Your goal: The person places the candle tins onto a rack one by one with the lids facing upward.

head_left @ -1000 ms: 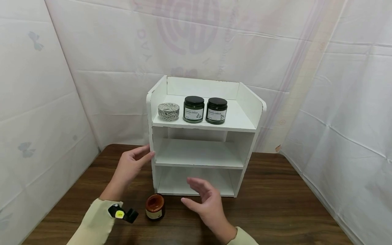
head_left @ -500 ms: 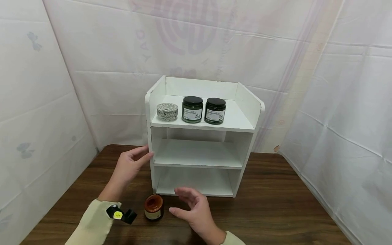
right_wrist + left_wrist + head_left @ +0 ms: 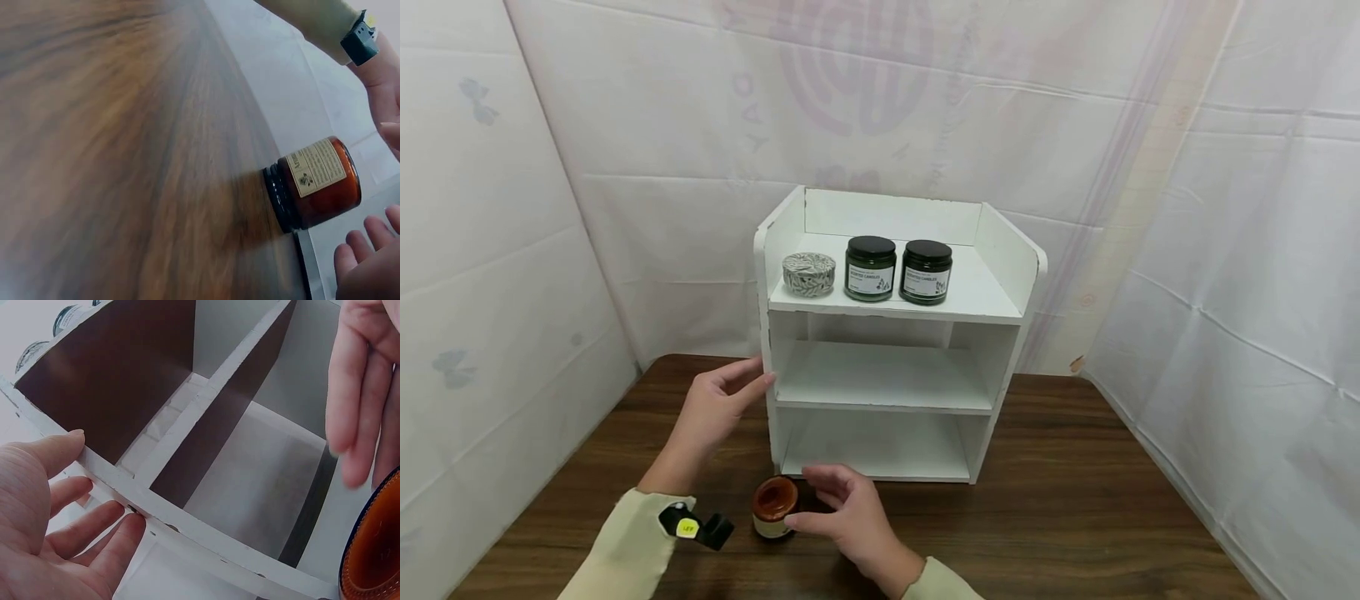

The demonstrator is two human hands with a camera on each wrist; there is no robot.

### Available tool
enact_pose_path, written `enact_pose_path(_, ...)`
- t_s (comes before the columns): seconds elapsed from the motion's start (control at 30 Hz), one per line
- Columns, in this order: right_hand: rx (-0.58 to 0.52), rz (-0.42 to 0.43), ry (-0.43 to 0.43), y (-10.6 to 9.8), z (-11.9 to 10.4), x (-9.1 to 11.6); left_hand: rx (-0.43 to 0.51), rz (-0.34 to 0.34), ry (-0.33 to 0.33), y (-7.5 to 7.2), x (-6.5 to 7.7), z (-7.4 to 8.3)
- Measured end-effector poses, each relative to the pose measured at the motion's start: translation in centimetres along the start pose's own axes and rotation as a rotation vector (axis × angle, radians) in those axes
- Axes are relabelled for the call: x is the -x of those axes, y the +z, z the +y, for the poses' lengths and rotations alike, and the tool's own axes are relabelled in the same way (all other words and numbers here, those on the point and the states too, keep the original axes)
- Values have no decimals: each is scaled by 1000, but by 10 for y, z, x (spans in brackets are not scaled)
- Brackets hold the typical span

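Note:
A small amber glass jar (image 3: 771,528) with a pale label stands on the table just before the white shelf unit (image 3: 880,407). The right wrist view shows this jar (image 3: 331,200) with its black lid end down on the wood. My right hand (image 3: 850,517) is at the jar's right side, fingers parted and loosely curved, thumb nearest to the glass; whether they touch cannot be told. At the shelf unit's left side panel, my left hand (image 3: 715,408) holds the front edge, thumb on the edge and fingertips against the outer face.
On the top shelf stand a round leaf-patterned tin (image 3: 808,275) and two dark green candle jars, one in the middle (image 3: 870,268) and one to its right (image 3: 927,272). White cloth (image 3: 685,250) hangs round the brown wooden table (image 3: 1090,500).
My right hand has moved left across the table, from in front of the bottom shelf to the amber jar. My left hand keeps its place on the side panel.

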State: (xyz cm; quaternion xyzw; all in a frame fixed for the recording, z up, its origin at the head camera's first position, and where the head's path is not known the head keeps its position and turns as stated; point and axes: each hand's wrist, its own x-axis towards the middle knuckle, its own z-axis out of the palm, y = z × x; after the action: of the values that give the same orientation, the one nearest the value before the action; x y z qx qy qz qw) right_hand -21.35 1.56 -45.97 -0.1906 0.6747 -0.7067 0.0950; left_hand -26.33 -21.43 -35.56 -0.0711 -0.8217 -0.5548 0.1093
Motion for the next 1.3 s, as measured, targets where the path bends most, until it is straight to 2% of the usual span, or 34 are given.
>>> enact_pose_path(0.23, 41, -61, 30, 12, 5, -13, 3, -2, 5, 0, 0, -1)
enact_pose_path(0.43, 83, -60, 38, 21, 7, -18, 2, 4, 12, 0, 0, -1)
enact_pose_path(0.63, 191, -34, 45, 27, 7, -19, -2, 2, 14, 0, 0, -1)
enact_pose_path(0.87, 342, -2, 15, 28, 9, -22, -11, 2, 12, 0, 0, -2)
enact_pose_path(1.3, 509, -48, -34, 23, 10, -28, -6, 5, 4, 2, -1, -6)
